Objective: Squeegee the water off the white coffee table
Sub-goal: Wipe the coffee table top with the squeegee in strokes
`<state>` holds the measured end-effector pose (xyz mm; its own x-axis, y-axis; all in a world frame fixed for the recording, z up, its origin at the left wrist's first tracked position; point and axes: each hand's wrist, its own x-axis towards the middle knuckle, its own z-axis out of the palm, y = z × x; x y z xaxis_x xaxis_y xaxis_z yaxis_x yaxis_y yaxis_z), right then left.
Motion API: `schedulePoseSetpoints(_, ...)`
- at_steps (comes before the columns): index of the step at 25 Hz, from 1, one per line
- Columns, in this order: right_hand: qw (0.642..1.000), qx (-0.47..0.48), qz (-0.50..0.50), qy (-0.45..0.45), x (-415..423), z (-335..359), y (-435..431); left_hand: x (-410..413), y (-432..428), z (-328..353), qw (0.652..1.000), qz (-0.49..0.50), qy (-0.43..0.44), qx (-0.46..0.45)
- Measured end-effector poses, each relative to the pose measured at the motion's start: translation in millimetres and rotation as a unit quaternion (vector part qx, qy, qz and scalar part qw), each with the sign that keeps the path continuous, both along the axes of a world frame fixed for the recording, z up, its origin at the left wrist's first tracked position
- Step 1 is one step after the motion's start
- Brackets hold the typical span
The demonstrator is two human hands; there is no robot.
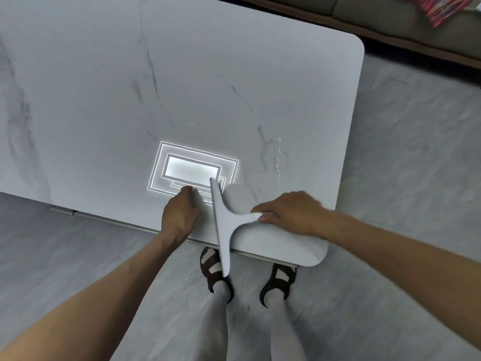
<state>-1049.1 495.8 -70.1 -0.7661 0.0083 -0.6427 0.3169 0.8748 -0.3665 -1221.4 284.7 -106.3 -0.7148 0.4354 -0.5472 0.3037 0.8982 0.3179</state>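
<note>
The white marble-veined coffee table [182, 87] fills the upper left of the head view. A pale grey T-shaped squeegee [221, 225] lies near the table's front edge, its long blade running from the tabletop out past the edge over my feet. My right hand [291, 214] grips the squeegee's handle. My left hand [179, 212] rests on the tabletop just left of the blade, fingers curled, holding nothing. A thin broken line of water drops [278, 160] glints right of the blade. A ceiling lamp's reflection [192, 170] shines on the top.
Grey tiled floor [406, 157] surrounds the table. A sofa [390, 14] with a red striped cloth [447, 9] stands beyond the table's far right corner. My two feet in dark sandals [216, 272] stand at the table's front edge.
</note>
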Motion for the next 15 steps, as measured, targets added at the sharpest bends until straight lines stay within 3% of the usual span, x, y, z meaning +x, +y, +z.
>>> schedulePoseSetpoints(4, 1.0, -0.009, 0.028, -0.003, 19, -14, -26, 20, -8, 0, 0.999, -0.037, 0.003, 0.035)
schedulePoseSetpoints(11, 0.992, 0.109, 0.04, -0.038, 69, 21, 94, 74, 31, 8, 0.986, -0.165, 0.016, 0.02)
schedulePoseSetpoints(15, 0.983, 0.162, 0.062, -0.064, 67, 48, 137, 91, 53, 2, 0.968, -0.227, -0.043, -0.103)
